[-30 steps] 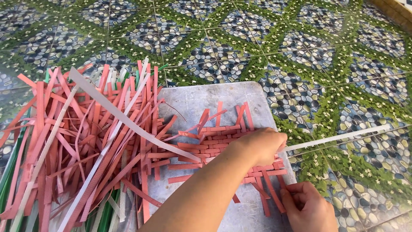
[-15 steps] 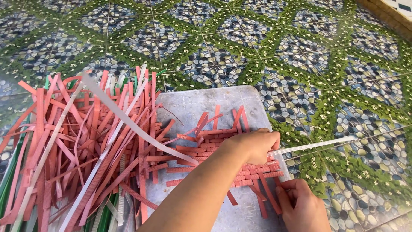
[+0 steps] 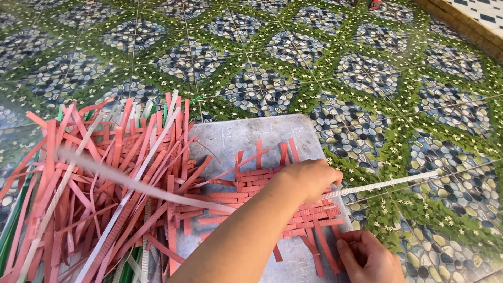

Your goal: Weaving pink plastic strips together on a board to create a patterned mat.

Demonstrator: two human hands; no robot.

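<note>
A small mat woven of red plastic strips lies on a grey board. My left hand reaches across it with the fingers curled over the mat's right part. It is closed on a long white strip that runs through the weave from the left pile out over the floor on the right. My right hand sits at the mat's lower right corner, its fingers pinching the loose red strip ends there.
A loose heap of red strips, with some white and green ones mixed in, covers the floor left of the board. The floor is tiled in a green and pebble pattern. A raised ledge runs along the top right.
The white strip's free right end has drawn in toward the mat. My left hand stays on the weave, and my right hand has crept slightly up to the mat's corner.
</note>
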